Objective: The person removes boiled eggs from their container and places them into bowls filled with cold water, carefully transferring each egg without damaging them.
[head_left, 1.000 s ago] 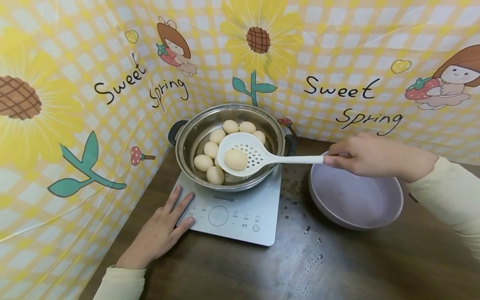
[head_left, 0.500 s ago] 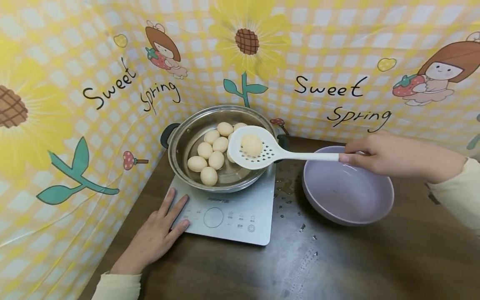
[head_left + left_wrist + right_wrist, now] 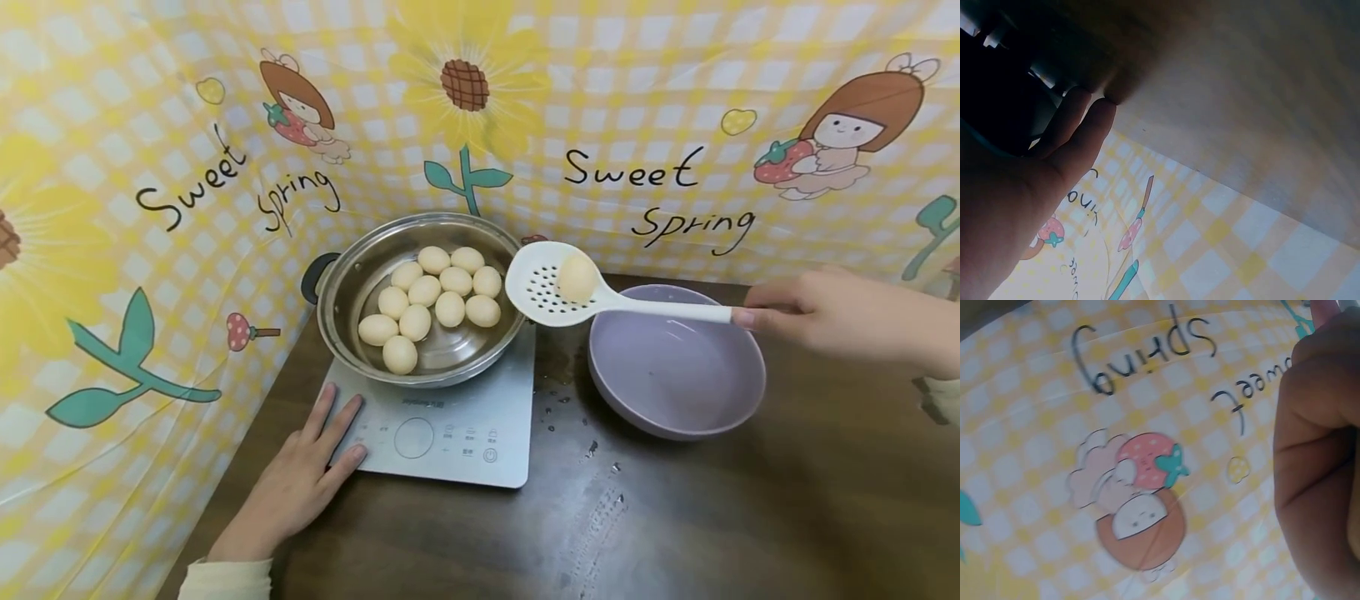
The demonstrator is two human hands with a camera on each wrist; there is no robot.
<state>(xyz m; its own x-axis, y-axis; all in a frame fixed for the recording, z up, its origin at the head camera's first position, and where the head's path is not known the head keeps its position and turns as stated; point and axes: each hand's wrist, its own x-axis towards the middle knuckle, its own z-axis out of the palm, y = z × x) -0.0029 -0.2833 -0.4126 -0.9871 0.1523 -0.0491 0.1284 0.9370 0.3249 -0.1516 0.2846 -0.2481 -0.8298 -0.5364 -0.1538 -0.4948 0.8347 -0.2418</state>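
Note:
In the head view my right hand (image 3: pixel 840 321) grips the end of a white slotted spoon (image 3: pixel 543 283). One pale egg (image 3: pixel 577 278) lies in its bowl, close to the handle. The spoon's head hangs between the steel pot (image 3: pixel 330 333) and the lilac bowl (image 3: pixel 652 400), its handle crossing over the bowl. Several more eggs (image 3: pixel 424 292) lie in the pot. My left hand (image 3: pixel 288 483) rests with spread fingers on the left edge of the white induction cooker (image 3: pixel 465 417) under the pot. Curled fingers (image 3: pixel 1322 425) show in the right wrist view; the spoon is hidden there.
The dark wooden table (image 3: pixel 637 533) has water drops and wet streaks right of the cooker. A yellow checked cloth (image 3: pixel 570 100) with printed figures lines the wall behind and to the left. A black pot handle (image 3: pixel 318 277) sticks out on the left.
My right hand has carried the spoon with its egg rightward, out from over the pot. The egg has shifted toward the handle. My left hand stays on the cooker while the head view has turned right.

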